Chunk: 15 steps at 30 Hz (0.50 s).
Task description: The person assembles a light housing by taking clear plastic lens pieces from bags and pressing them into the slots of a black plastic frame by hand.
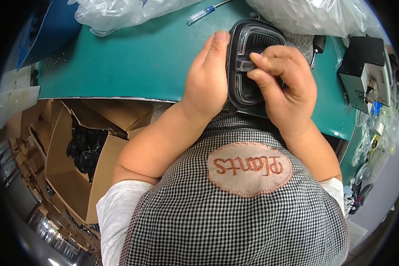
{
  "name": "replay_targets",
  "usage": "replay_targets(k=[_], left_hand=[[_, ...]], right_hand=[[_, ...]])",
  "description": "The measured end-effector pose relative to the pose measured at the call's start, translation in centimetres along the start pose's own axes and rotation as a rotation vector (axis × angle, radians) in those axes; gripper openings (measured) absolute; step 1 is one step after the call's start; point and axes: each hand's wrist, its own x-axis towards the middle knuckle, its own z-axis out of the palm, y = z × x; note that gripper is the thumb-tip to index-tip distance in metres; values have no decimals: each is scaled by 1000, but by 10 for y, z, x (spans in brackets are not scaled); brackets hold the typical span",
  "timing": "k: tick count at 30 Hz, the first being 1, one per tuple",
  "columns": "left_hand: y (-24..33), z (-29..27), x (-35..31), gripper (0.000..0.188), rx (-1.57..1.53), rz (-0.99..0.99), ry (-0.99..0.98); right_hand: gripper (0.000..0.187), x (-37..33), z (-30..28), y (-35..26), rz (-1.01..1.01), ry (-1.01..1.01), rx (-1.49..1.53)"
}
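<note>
A rounded black plastic housing (235, 41) with a clear ridged cover is tilted up at the table's near edge. Along its left side my left hand (207, 80) grips it; the thumb points up the rim and most of the fingers are hidden behind it. Over the housing's middle, my right hand (290, 82) is closed in a pinch, the other fingers curled. Its thumb and forefinger tips are at a small clear block (244, 66) in the cover. I cannot make out what lies between those tips.
On the green table (119, 66) lie a blue-handled screwdriver (201, 15), clear plastic bags (314, 15) and a black-handled tool (317, 46). A black and white device (363, 66) stands at right. A blue bin (53, 31) is far left; below it sits an open cardboard box (82, 177) with black parts.
</note>
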Motion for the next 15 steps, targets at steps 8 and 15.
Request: replay_targets(k=[8,15], left_hand=[[-3,-1,1,41,-31,16,14],[-3,1,2,41,14,9,36]], right_hand=[[19,8,-11,10,-3,-163,106],[19,6,-6,15,-62,-105,34]])
